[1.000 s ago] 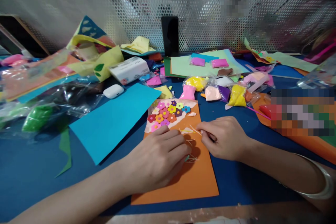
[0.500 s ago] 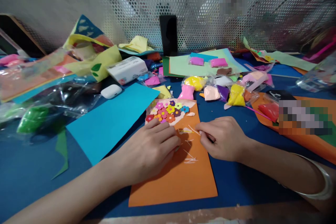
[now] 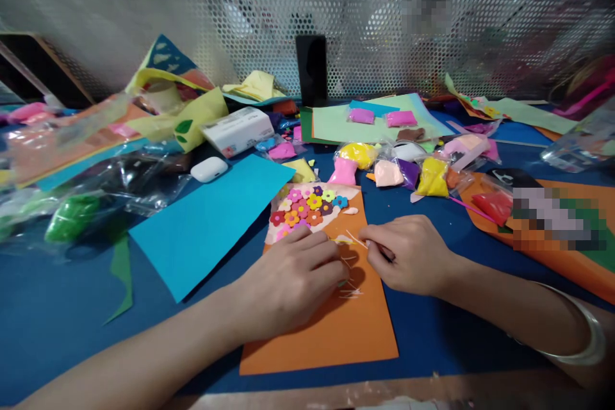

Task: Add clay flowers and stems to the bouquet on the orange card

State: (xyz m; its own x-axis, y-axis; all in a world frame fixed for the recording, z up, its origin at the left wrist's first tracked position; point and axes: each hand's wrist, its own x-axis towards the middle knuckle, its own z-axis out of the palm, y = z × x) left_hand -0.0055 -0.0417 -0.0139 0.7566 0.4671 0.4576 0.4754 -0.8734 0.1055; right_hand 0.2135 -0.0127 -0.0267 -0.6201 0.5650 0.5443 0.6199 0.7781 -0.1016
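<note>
An orange sheet of paper [image 3: 317, 346] lies under both hands. Small colourful flowers [image 3: 302, 207] cluster on a pale pink patch near its top edge. My left hand [image 3: 298, 278] rests over the sheet's middle with its fingers curled down; the fingertips are mostly hidden, and what they hold cannot be made out. At the sheet's right edge my right hand [image 3: 408, 253] is closed in a pinch, at the end of a thin white strip [image 3: 355, 238]. More thin white strips [image 3: 350, 293] lie on the paper between the hands.
A blue sheet [image 3: 206, 230] lies to the left, beside a white earbud case [image 3: 209, 169]. Bags of coloured clay [image 3: 432, 176] sit behind the orange sheet. A dark phone [image 3: 312, 70] stands against the perforated metal screen [image 3: 365, 45]. An orange sheet [image 3: 552, 262] lies at right.
My left hand has slid right across the orange sheet, nearer my right hand, uncovering more pink flowers. My right hand has stayed nearly in place. The view has shifted slightly.
</note>
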